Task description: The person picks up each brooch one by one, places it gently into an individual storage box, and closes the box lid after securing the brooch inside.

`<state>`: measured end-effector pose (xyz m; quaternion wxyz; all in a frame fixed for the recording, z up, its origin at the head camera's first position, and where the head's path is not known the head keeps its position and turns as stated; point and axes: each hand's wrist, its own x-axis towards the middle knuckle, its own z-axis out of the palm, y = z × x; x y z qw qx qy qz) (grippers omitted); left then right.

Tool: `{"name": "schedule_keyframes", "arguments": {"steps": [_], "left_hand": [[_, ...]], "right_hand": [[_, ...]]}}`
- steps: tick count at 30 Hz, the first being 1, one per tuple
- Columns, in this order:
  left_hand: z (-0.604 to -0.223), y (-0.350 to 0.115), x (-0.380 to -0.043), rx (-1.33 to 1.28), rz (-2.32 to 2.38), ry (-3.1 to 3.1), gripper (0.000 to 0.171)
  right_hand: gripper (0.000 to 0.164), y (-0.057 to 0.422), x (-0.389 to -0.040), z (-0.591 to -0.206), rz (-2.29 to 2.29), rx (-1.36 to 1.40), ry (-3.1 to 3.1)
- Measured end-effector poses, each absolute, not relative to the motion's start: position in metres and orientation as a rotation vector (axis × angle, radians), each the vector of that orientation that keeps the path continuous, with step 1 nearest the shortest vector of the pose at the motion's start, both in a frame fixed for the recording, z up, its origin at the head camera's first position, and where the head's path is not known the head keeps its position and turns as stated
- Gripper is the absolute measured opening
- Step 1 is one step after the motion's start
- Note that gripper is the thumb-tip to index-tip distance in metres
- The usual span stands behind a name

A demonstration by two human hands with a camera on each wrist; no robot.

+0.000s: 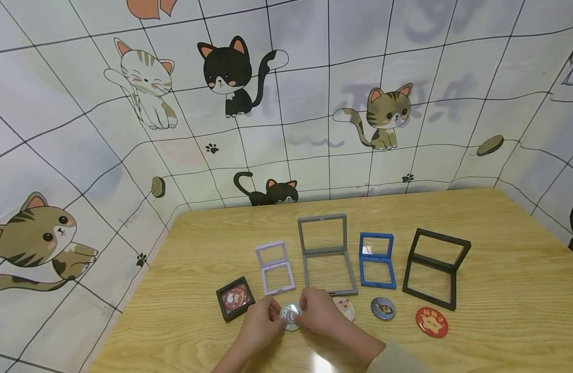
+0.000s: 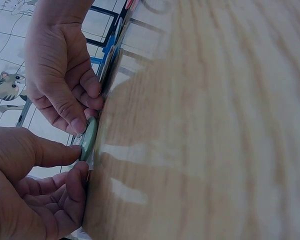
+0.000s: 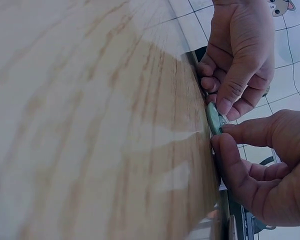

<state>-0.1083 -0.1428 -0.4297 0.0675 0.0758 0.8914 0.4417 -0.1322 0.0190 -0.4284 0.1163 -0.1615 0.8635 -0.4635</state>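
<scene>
In the head view a round, pale green button badge (image 1: 291, 316) with a printed picture is between my two hands, low over the table. My left hand (image 1: 262, 324) pinches its left edge. My right hand (image 1: 320, 312) pinches the opposite edge, thumb over the face. From the left wrist view the badge (image 2: 89, 139) appears edge-on, tilted off the wood, both thumbs on its printed side. Beside my left hand lies a small black frame (image 1: 235, 299) enclosing a red badge. Behind my right hand a pink-and-white badge (image 1: 344, 309) is partly hidden.
Open hinged display frames stand further back: lilac (image 1: 275, 267), grey (image 1: 327, 255), blue (image 1: 377, 260) and black (image 1: 435, 268). To the right lie a blue badge (image 1: 383, 308) and a red badge (image 1: 432, 321). A cat-print cloth (image 1: 310, 155) hangs behind the wooden table (image 1: 174, 331).
</scene>
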Motion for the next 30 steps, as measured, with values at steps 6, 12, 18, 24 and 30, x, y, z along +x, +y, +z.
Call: {"name": "schedule_keyframes", "arguments": {"steps": [6,12,18,24,30], "left_hand": [[-0.431,-0.143,-0.11,0.191,1.323,2.712,0.018],[-0.433,-0.143,-0.113,0.191,1.33,2.727,0.016],[-0.431,-0.142,-0.114,0.194,1.369,2.714,0.013],[-0.427,-0.141,-0.115,0.182,1.418,2.715,0.01],[-0.424,-0.142,-0.119,0.177,1.438,2.737,0.008]], "right_hand": [[0.022,0.018,-0.135,-0.433,-1.397,-0.527,2.568],[0.016,0.017,-0.138,-0.435,-1.52,-0.56,2.494],[0.012,0.016,-0.141,-0.436,-1.603,-0.5,2.404],[0.012,0.016,-0.142,-0.432,-1.65,-0.46,2.373],[0.011,0.014,-0.144,-0.431,-1.669,-0.468,2.4]]}}
